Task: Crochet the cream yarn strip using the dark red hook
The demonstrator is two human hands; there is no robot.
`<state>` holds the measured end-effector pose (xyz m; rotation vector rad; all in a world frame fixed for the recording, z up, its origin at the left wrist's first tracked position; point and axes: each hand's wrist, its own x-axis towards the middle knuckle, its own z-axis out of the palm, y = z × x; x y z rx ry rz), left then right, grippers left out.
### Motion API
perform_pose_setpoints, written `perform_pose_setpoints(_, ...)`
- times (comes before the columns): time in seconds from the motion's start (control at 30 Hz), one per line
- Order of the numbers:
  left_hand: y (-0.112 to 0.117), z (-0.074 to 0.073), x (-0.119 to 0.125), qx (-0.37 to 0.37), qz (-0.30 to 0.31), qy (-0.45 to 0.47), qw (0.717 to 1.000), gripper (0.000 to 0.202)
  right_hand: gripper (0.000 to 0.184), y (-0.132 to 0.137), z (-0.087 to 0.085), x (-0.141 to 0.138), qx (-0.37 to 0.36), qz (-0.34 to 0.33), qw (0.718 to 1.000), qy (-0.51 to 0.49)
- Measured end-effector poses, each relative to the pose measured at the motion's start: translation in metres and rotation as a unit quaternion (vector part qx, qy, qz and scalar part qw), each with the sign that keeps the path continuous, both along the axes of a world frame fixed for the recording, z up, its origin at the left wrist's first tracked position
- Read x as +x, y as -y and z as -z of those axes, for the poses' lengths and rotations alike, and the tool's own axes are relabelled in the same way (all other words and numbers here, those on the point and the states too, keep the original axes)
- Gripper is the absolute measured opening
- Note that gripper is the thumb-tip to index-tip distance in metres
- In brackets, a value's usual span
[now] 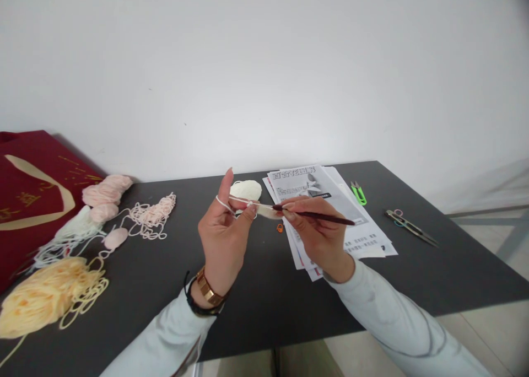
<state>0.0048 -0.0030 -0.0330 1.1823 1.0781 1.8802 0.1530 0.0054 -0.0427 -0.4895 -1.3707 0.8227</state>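
My left hand is raised over the dark table, forefinger up with pale yarn looped round it. Its thumb and other fingers pinch a small cream crochet piece. My right hand grips a dark brown crochet hook, its tip at the crochet piece. A cream yarn ball lies just behind my hands. A tiny orange stitch marker sits on the table below the hook.
Printed pattern sheets lie under my right hand. Green snips and grey scissors lie to the right. At left are pink yarn, loose pink strands, yellow yarn and a dark red bag.
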Motion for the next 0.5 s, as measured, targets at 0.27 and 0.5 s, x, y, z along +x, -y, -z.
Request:
perform_pose_setpoints(0.27, 0.002, 0.001, -0.001, -0.005, -0.024, -0.067, 0.997, 0.059, 0.025, 0.001, -0.005, 0.004, 0.081, 0.028, 0.994, 0.075)
perform_pose_setpoints(0.5, 0.008, -0.004, -0.004, 0.001, -0.069, -0.16, 0.985, 0.06, 0.029, 0.002, -0.011, 0.005, 0.101, 0.019, 0.99, 0.092)
